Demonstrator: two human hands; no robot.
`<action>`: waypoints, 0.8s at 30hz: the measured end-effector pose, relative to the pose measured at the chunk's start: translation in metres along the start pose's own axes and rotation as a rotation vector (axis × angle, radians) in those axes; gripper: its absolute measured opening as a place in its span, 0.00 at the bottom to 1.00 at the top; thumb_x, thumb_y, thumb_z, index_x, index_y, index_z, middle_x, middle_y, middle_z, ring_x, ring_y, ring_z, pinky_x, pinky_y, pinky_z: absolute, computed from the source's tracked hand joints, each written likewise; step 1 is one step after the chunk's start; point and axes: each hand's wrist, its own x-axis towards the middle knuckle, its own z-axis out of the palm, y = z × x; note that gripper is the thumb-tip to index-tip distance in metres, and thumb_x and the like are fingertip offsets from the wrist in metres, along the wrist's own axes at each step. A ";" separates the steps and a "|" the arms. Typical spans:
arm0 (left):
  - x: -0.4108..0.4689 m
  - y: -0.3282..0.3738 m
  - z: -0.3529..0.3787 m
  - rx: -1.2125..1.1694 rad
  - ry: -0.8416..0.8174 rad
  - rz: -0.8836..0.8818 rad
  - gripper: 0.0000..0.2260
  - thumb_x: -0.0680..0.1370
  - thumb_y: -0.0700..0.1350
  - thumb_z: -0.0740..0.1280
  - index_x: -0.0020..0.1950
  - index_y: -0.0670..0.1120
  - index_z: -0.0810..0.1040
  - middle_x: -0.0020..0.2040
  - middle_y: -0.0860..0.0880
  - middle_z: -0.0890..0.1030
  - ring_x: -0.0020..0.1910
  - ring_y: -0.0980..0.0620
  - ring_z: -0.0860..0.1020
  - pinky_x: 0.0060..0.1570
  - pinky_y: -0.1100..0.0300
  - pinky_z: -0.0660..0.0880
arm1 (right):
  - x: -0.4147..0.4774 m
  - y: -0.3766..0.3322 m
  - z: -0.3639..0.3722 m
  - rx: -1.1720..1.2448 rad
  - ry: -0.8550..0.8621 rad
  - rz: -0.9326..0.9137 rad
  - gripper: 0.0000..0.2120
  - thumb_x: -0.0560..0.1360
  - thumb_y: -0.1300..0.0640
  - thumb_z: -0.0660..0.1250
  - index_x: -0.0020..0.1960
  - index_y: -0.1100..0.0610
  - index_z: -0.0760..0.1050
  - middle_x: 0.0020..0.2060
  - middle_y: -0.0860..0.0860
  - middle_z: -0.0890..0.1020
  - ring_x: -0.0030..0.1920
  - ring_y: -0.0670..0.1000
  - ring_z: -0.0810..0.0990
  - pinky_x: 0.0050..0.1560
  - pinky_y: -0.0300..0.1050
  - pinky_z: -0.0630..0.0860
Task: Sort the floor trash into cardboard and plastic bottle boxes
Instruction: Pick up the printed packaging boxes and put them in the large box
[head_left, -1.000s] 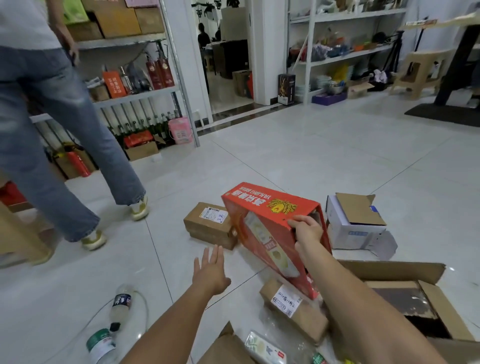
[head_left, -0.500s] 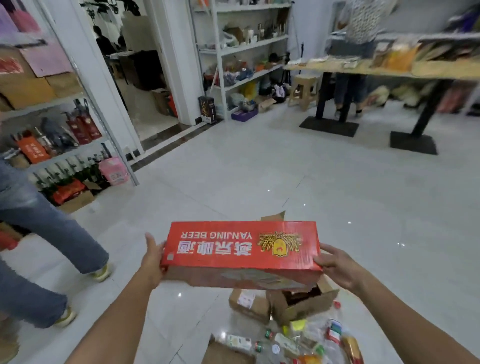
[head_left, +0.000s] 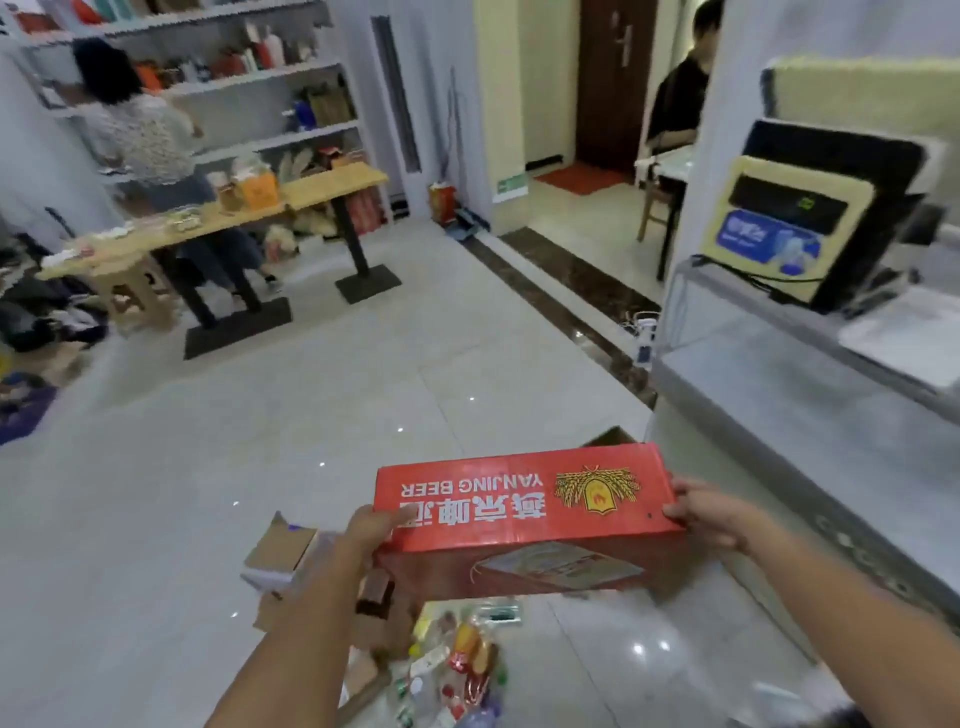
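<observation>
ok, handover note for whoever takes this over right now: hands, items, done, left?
Hands: the left hand grips the left end of the red beer carton, and the right hand grips its right end.
Items: the carton is held roughly level in the air. The plastic bottles are heaped below it; too blurred to tell if they are boxed. A small cardboard box lies on the floor beside the left forearm.
Done: carton lifted.
Left: drop it with the cardboard, then sort the remaining floor trash.

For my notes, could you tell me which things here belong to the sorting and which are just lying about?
Job: red beer carton, held by left hand and right hand; plastic bottles; cardboard box.
Lying about: wooden table; stool; counter screen.
</observation>
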 end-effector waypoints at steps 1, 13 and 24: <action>0.003 0.009 0.029 0.066 -0.046 0.028 0.17 0.72 0.40 0.74 0.57 0.37 0.77 0.53 0.38 0.82 0.47 0.41 0.81 0.47 0.49 0.80 | -0.015 0.015 -0.031 0.032 0.077 0.006 0.18 0.75 0.80 0.53 0.59 0.68 0.72 0.42 0.57 0.78 0.42 0.55 0.76 0.42 0.43 0.79; -0.120 0.018 0.396 0.601 -0.650 0.240 0.21 0.73 0.38 0.73 0.63 0.33 0.74 0.59 0.37 0.79 0.50 0.43 0.79 0.44 0.55 0.77 | -0.270 0.224 -0.257 0.464 0.809 0.150 0.16 0.73 0.79 0.50 0.43 0.61 0.68 0.52 0.68 0.76 0.51 0.60 0.73 0.62 0.61 0.70; -0.223 -0.064 0.526 0.858 -0.988 0.206 0.18 0.76 0.36 0.69 0.66 0.38 0.72 0.63 0.39 0.77 0.58 0.42 0.77 0.59 0.50 0.73 | -0.380 0.377 -0.282 0.717 1.139 0.376 0.09 0.67 0.73 0.59 0.43 0.62 0.71 0.39 0.59 0.77 0.42 0.59 0.76 0.47 0.52 0.72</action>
